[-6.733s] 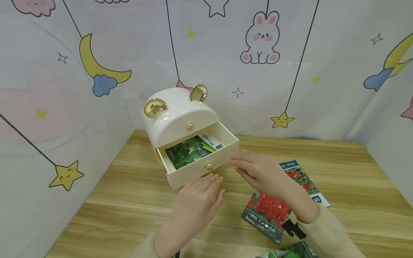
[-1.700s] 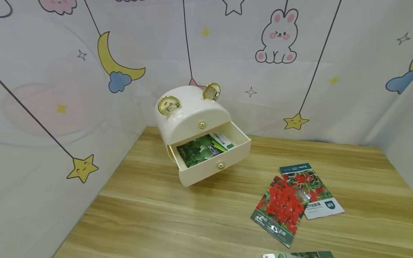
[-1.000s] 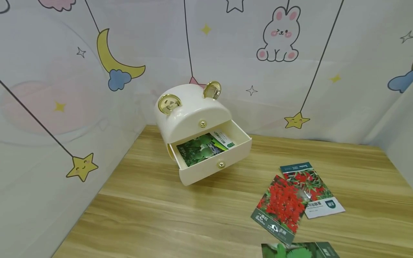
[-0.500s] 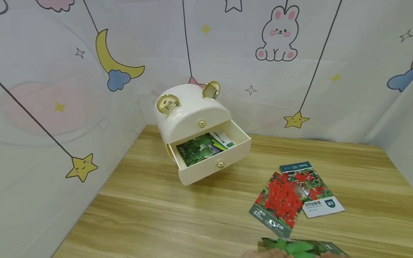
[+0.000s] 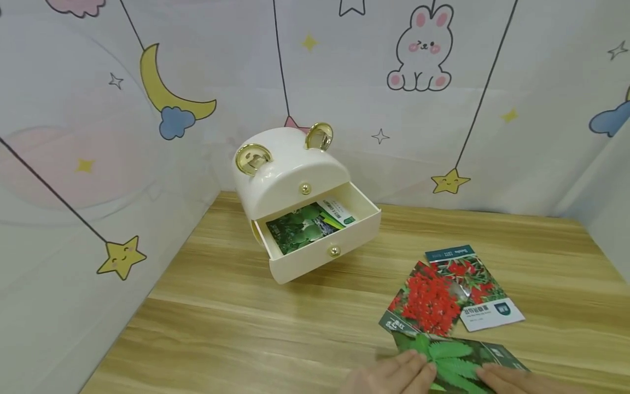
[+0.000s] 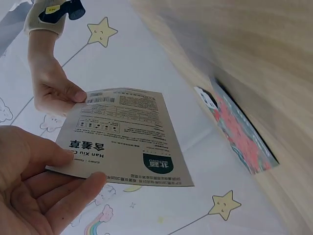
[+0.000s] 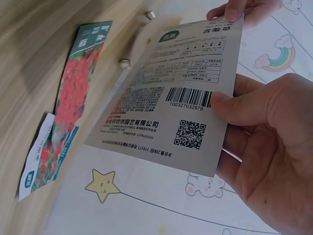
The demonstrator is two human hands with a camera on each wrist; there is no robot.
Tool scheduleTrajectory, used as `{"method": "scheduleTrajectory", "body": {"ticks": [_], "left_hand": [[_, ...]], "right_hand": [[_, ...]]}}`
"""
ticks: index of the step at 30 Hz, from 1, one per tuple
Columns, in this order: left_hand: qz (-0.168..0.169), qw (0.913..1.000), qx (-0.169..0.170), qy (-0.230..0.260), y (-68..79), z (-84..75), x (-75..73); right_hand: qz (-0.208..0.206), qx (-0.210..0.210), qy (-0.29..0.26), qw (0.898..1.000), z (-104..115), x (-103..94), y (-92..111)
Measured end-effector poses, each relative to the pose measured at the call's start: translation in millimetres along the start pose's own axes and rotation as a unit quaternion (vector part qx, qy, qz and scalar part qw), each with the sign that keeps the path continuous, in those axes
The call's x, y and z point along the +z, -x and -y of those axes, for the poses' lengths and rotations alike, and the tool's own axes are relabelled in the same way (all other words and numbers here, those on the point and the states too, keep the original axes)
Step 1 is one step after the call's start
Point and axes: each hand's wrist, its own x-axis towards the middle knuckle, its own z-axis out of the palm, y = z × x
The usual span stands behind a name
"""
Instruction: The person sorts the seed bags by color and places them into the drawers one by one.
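Both hands hold one seed packet, pictured with green fern-like leaves, above the table at the bottom of the head view. My left hand pinches one end of it, and my right hand pinches the other. The wrist views show its pale printed back, with the barcode near the right thumb. Farther forward lie two red-flower seed packets, overlapping, the nearer one partly covered by the held packet. Left of them stands a white bear-eared box, its lower drawer pulled out.
Inside the drawer lie green-pictured seed packets. Gold knobs sit on the box's front. The wood-grain table meets a printed cloth backdrop at the back and sides.
Both hands, resting near the drawer several seconds ago and then out of view, have come in from the bottom edge. The green-leaf packet has risen in their grip and moved forward.
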Motion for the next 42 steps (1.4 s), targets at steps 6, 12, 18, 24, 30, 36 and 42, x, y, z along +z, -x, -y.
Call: {"method": "scheduleTrajectory", "body": {"ticks": [6, 12, 18, 24, 30, 36, 42], "left_hand": [[0.014, 0.9990, -0.014, -0.040, -3.5, 8.3, -6.1], [-0.093, 0.9909, 0.002, -0.098, -5.5, 19.3, -4.5], [-0.193, 0.9668, 0.039, -0.163, -14.0, 32.9, -16.5], [-0.208, 0.9660, 0.025, -0.152, -15.8, 39.1, -29.8], [-0.238, 0.9547, 0.018, -0.178, -12.0, 49.1, -25.8], [-0.252, 0.9502, -0.009, -0.184, -8.4, 57.0, -27.9], [-0.272, 0.9414, -0.014, -0.199, -7.8, 65.8, -35.4]], "right_hand": [[-0.005, 0.108, 0.029, 0.994, 13, -25.2, -9], [-0.151, 0.139, 0.017, 0.979, 27, -57.1, -34], [-0.204, 0.097, 0.000, 0.974, 26, -77.6, -54], [-0.220, 0.095, 0.028, 0.970, 21, -85.6, -71], [-0.269, 0.063, 0.052, 0.960, 15, -89.2, -88], [-0.309, 0.035, 0.085, 0.947, 7, -89.5, -108], [-0.357, 0.014, 0.099, 0.929, 1, -90.0, -129]]}}
